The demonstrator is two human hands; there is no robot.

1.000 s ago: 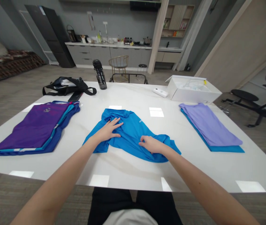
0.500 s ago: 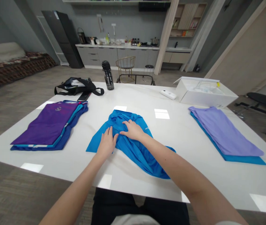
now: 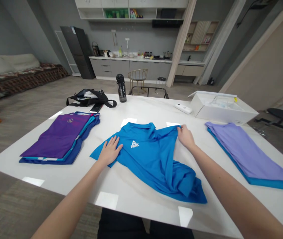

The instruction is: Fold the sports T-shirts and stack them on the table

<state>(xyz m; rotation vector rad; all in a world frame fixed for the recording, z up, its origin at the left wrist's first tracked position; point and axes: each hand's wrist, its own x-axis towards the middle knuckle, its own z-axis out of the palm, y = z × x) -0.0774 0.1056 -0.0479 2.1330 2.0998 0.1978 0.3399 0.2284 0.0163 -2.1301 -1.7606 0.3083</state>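
A blue T-shirt (image 3: 146, 156) with a white PEAK logo lies front side up on the white table, its collar facing away from me. Its lower right part is bunched and wrinkled. My left hand (image 3: 110, 151) rests flat with fingers spread on the shirt's left sleeve. At the right shoulder, my right hand (image 3: 185, 136) pinches the fabric and pulls it out to the right, slightly raised. To the left is a stack of folded shirts with a purple shirt (image 3: 59, 136) on top. On the right, a folded lavender garment (image 3: 247, 149) lies over a blue one.
Along the table's far side are a black bag (image 3: 91, 98), a phone (image 3: 96, 108), a dark bottle (image 3: 121, 89), a white handheld device (image 3: 183, 108) and an open white box (image 3: 225, 108). A chair (image 3: 138, 76) stands beyond the table.
My right hand has moved from the shirt's middle to its right shoulder, spreading the shirt so the collar and logo show. My left hand has shifted slightly left and opened flat.
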